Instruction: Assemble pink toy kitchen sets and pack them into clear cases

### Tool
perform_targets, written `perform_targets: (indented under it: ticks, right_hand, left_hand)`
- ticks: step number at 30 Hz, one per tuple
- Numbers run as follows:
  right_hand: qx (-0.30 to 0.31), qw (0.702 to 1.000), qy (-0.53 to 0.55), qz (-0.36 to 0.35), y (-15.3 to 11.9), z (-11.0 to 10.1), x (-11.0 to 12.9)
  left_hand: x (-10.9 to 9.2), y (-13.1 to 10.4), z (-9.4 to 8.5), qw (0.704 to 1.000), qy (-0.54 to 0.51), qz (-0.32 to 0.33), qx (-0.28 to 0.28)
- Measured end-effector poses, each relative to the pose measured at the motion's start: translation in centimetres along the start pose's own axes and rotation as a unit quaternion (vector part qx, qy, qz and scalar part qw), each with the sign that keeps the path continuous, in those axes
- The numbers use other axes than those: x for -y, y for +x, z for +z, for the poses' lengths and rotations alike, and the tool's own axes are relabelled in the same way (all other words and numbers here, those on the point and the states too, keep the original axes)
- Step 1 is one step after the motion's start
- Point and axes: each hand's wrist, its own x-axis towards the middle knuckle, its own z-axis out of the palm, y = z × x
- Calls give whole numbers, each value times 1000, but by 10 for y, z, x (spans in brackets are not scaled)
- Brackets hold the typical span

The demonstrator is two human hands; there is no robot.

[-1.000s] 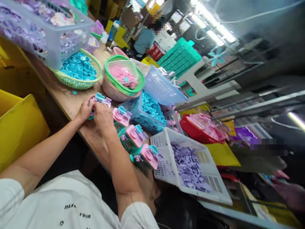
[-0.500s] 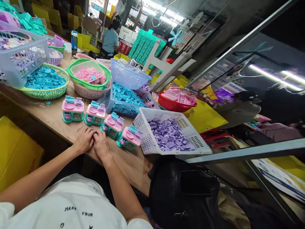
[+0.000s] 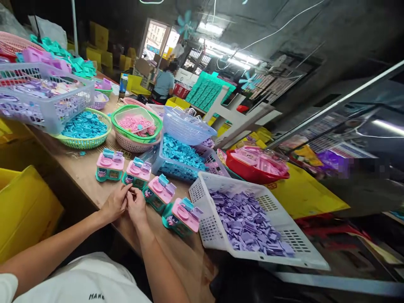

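My left hand and my right hand meet over the table's near edge. The fingers of both are curled and pinched together at the tips; anything between them is too small or hidden to make out. Just beyond them, a slanting row of several toy kitchen sets, pink on top and teal below, stands upright. The second toy kitchen is closest to my fingertips, and whether they touch it I cannot tell. The leftmost toy kitchen and the rightmost toy kitchen stand at the ends, with blue and purple parts on top.
At right a white basket holds purple pieces. Behind the toys are a blue-filled crate, a green basket with pink parts and a yellow-green basket of blue discs. A yellow box stands at left. A person sits farther back.
The view has tilted and shifted, so the table things appear lower and farther right. My hands lay with fingers lowered at the table; now their fingertips are raised and pinched together.
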Motion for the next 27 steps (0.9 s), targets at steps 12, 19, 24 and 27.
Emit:
perform_targets:
  ticks: [12, 19, 24, 27]
  right_hand:
    - [81, 983, -155, -60, -5, -63, 42]
    - [62, 959, -273, -41, 83, -141, 84]
    - [83, 969, -224, -68, 145, -151, 97]
    - [137, 962, -198, -128, 169, -128, 101]
  left_hand:
    - [-1, 16, -8, 988, 114, 98, 29]
    - [-65, 105, -38, 966, 147, 188, 98]
    - [-99, 153, -61, 969, 184, 155, 52]
    - [-82, 168, -88, 981, 161, 101, 21]
